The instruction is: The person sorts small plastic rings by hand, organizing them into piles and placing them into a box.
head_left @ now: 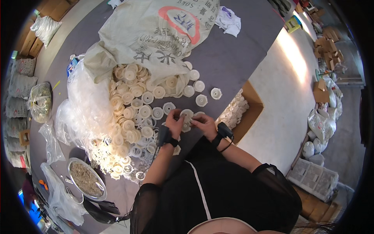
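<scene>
Head view: white plastic disc (187,113), at table's (247,45) near edge; left hand (175,123) pinching it, right hand (205,124) fingers curled beside it, grip unclear. Advisable: light, rim-only hold.

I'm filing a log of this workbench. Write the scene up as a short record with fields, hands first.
Left hand: fingers on a pale round piece
Right hand: fingers pinched at the same cluster; exact grip unclear
Heap: cream and white round pieces, spilling from the sack's mouth
Sack: woven, pale, lying on the table
Left of heap: clear plastic bag
Lower left: oval metal tray, brown grainy contents
Right of table: open cardboard box, pale pieces inside
</scene>
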Available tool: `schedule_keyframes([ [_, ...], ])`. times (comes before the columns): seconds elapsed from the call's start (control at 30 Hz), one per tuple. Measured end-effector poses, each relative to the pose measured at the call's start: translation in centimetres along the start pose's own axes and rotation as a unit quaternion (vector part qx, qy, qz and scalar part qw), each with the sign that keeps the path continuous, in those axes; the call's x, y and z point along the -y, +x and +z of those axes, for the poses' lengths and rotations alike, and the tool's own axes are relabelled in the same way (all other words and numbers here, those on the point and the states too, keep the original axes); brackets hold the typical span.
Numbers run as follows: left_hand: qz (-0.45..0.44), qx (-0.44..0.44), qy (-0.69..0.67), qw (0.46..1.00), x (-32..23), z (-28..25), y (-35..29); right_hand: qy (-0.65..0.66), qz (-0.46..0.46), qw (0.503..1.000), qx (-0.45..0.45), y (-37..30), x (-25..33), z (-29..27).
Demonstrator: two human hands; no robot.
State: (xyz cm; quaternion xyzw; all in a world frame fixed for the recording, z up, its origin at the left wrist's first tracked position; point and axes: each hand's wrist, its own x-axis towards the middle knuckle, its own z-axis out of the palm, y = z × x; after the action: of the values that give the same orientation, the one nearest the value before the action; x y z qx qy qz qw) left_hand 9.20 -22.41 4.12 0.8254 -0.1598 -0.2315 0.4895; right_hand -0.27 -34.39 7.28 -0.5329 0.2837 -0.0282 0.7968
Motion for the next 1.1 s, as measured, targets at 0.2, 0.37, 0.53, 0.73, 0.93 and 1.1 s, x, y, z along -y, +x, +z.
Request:
schedule_keyframes([
  [0.2, -0.075, -0.048, -0.345, 0.935, -0.8, -3.1, -4.0, -0.014, 0.018, 0.998, 0.064, -0.6, -0.3, 3.1],
  [0.37, -0.043, -0.106, -0.365, 0.924, 0.8, -5.1, -6.6, -0.006, 0.023, 0.994, 0.103, -1.1, -0.8, 6.2],
  [0.53, -0.037, -0.167, -0.366, 0.915, 2.4, -7.3, -9.8, -0.030, 0.065, 0.986, 0.149, -2.4, -1.4, 9.3],
  [0.73, -0.012, -0.210, -0.351, 0.912, 3.3, -9.7, -13.6, -0.046, 0.039, 0.980, 0.190, -4.3, -3.0, 12.6],
  [0.93, -0.025, -0.223, -0.439, 0.870, 3.7, -12.4, -16.7, -0.237, -0.103, 0.952, 0.161, -6.1, -3.8, 15.6],
  [1.1, -0.040, -0.238, -0.457, 0.856, 3.9, -13.6, -18.7, -0.159, -0.046, 0.961, 0.220, -6.5, -4.9, 16.8],
])
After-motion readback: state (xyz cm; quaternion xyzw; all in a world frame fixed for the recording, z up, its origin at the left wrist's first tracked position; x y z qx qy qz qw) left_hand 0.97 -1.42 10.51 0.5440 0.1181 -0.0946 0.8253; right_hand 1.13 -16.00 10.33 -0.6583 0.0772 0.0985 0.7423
